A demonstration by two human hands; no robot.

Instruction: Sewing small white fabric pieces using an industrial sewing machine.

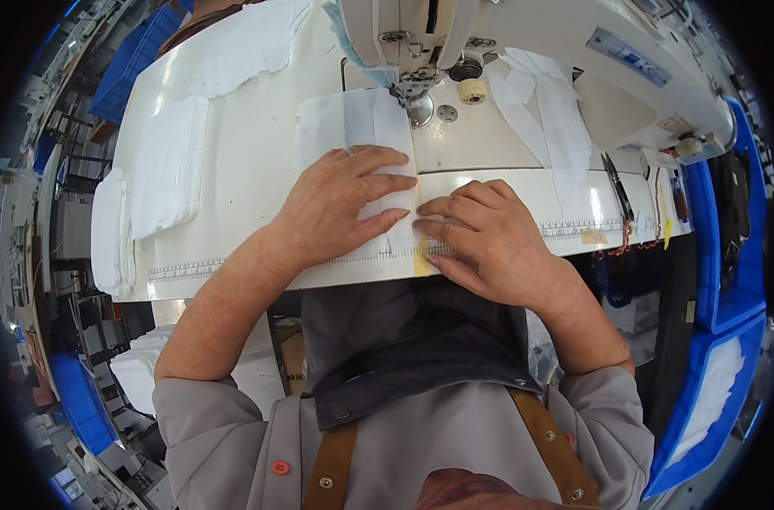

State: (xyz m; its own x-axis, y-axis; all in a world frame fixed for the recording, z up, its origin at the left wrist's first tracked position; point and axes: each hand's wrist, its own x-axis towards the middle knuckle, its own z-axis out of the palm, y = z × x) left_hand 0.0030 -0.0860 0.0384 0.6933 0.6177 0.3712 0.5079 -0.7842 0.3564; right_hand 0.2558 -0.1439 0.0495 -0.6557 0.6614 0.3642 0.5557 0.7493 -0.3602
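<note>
A white fabric piece [319,127] lies flat on the machine bed, its far end beside the presser foot of a white sewing machine [523,34]. My left hand [336,204] rests on this fabric with its fingers spread. At the fabric's right edge, over a narrow yellow strip [421,259], is my right hand [487,236]. Its fingers are bent but apart, the tips close to or touching that edge. I see nothing gripped in either hand. The needle is too small to make out clearly.
Stacked white fabric pieces [170,161] lie at the left, more white cloth [255,51] at the back. White strips [561,127] and black-bladed snips [616,185] are at the right. A measuring tape [183,269] runs along the front edge. Blue bins [701,408] stand beyond.
</note>
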